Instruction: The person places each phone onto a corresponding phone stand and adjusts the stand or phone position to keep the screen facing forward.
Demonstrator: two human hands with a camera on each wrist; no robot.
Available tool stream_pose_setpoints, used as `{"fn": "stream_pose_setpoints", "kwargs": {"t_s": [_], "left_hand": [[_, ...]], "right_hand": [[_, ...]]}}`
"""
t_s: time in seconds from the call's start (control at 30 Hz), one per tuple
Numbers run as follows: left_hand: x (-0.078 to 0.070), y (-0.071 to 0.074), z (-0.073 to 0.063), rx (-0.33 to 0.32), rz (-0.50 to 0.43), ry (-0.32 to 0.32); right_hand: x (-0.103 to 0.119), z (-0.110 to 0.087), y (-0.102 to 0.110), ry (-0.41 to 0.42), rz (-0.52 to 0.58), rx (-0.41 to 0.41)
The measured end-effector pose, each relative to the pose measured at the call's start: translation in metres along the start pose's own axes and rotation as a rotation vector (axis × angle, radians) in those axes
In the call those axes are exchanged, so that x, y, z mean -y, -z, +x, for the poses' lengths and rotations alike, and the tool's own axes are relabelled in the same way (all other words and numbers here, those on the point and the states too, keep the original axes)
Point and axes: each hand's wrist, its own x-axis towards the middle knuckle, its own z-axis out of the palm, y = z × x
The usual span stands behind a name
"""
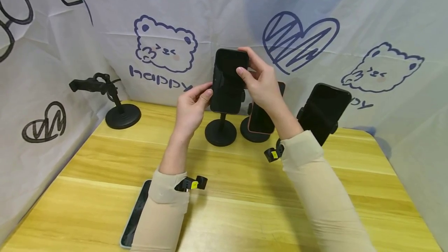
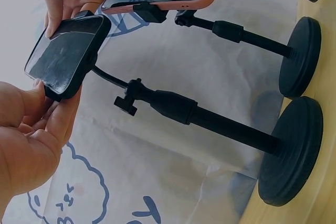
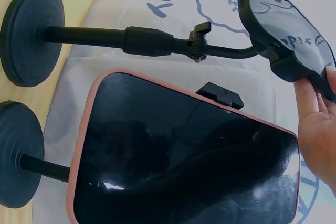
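A smartphone in a black case (image 1: 227, 84) stands upright in the clamp of a black phone stand (image 1: 220, 132). My left hand (image 1: 190, 106) pinches its left edge between thumb and fingers. On the opposite side, my right hand (image 1: 260, 83) grips the upper right edge, thumb over the screen and fingers behind. In the left wrist view the phone (image 2: 71, 51) lies between both hands, above the stand's bent neck (image 2: 110, 77). The right wrist view shows the clamp (image 3: 289, 64) against the phone's side, with the right fingers just beyond it.
Right of the held phone, a pink-cased phone (image 1: 260, 119) sits in a second stand, partly behind my right arm. Another phone (image 1: 325, 108) is mounted farther right. An unloaded stand (image 1: 122, 116) is at the back left. A phone (image 1: 136, 215) lies beside my left sleeve on the wooden table (image 1: 238, 213).
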Motion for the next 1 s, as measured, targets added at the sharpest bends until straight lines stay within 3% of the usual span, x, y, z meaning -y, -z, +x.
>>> {"fn": "stream_pose_setpoints", "kwargs": {"t_s": [1.0], "left_hand": [[-0.0015,-0.0013,-0.0013,0.001,0.025,-0.010]], "right_hand": [[0.0015,-0.0067,0.0037,-0.033,0.005,-0.022]]}}
